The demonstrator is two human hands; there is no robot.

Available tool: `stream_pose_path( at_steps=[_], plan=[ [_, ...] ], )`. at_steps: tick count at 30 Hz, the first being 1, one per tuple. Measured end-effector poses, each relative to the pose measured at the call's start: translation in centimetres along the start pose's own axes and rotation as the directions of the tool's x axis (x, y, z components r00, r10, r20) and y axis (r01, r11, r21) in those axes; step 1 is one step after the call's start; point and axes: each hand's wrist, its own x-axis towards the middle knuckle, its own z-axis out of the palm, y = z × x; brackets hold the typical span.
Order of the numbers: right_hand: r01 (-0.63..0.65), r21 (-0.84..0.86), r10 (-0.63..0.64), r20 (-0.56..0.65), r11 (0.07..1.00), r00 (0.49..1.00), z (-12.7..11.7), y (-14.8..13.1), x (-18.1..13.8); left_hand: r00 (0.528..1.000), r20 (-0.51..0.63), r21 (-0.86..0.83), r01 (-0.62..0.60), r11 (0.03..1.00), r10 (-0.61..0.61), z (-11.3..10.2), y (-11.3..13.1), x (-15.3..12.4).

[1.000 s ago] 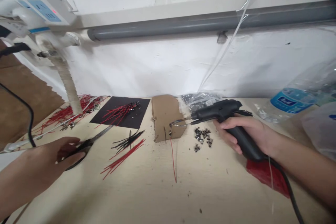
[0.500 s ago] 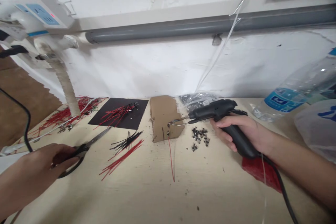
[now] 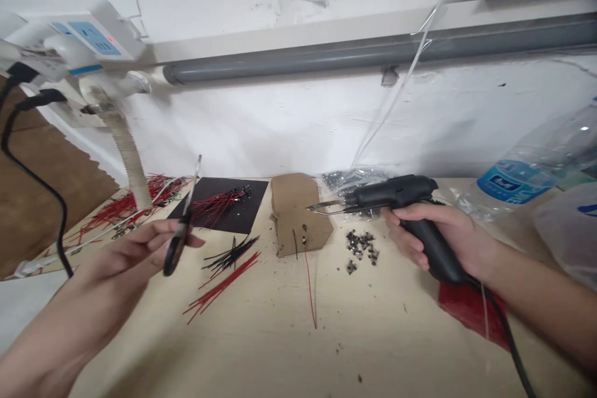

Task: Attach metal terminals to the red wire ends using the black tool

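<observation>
My left hand point(image 3: 133, 261) is closed on black-handled scissors point(image 3: 176, 242), held above the table with the blades pointing up. My right hand point(image 3: 438, 230) grips a black soldering gun point(image 3: 389, 191) by its handle. The gun's metal tip is over a piece of brown cardboard point(image 3: 293, 189), apart from the small part point(image 3: 305, 240) there. A red wire point(image 3: 309, 286) runs from that part toward me, and a short black wire point(image 3: 295, 245) stands beside it. Small metallic parts point(image 3: 360, 245) lie in a loose pile below the gun.
Cut black wires point(image 3: 233, 254) and red wires point(image 3: 224, 286) lie left of the cardboard. Behind them, a black sheet point(image 3: 242, 217) carries more wired parts. A plastic bag of parts point(image 3: 336, 179), a water bottle point(image 3: 508, 180) and a red packet point(image 3: 471, 311) are on the right.
My left hand has lifted and moved right with the scissors, turning their blades upward. The soldering gun's tip has risen away from the small part on the cardboard.
</observation>
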Motion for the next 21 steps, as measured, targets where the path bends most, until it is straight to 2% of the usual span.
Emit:
stream_pose_path(
  at_steps=[1, 2, 4, 5, 8, 11, 16, 21],
  plan=[
    [0.007, 0.01, -0.007, 0.001, 1.0, 1.0, 0.0, 0.0, 0.0, 0.997, 0.049, -0.239, 0.075, 0.968, -0.065, 1.0, 0.4, 0.5],
    [0.017, 0.019, -0.017, 0.0, 1.0, 1.0, 0.0, 0.0, 0.0, 0.993, 0.081, -0.403, 0.108, 0.909, -0.082, 2.1, 0.7, 1.1],
    [0.042, 0.039, -0.042, -0.003, 0.998, 0.999, 0.0, -0.1, -0.1, 0.98, 0.197, -0.583, 0.152, 0.798, -0.043, 4.4, 1.5, 2.2],
    [0.056, 0.047, -0.056, -0.006, 0.997, 0.998, 0.0, -0.1, -0.1, 0.966, 0.258, -0.62, 0.169, 0.766, -0.004, 5.5, 1.9, 2.7],
    [0.091, 0.065, -0.09, -0.018, 0.994, 0.996, 0.2, -0.2, -0.3, 0.919, 0.391, -0.614, 0.213, 0.76, 0.058, 8.3, 2.7, 3.1],
    [0.11, 0.083, -0.108, -0.031, 0.99, 0.994, 0.3, -0.2, -0.5, 0.9, 0.433, -0.6, 0.247, 0.761, 0.049, 9.6, 2.3, 2.4],
    [0.146, 0.14, -0.145, -0.016, 0.979, 0.989, 0.3, -0.1, -0.6, 0.87, 0.49, -0.564, 0.277, 0.778, 0.046, 9.0, 0.9, 1.6],
    [0.186, 0.182, -0.197, 0.042, 0.965, 0.98, 0.0, 0.1, -0.4, 0.795, 0.579, -0.547, 0.216, 0.809, 0.179, 8.8, -0.3, 1.4]
  ],
)
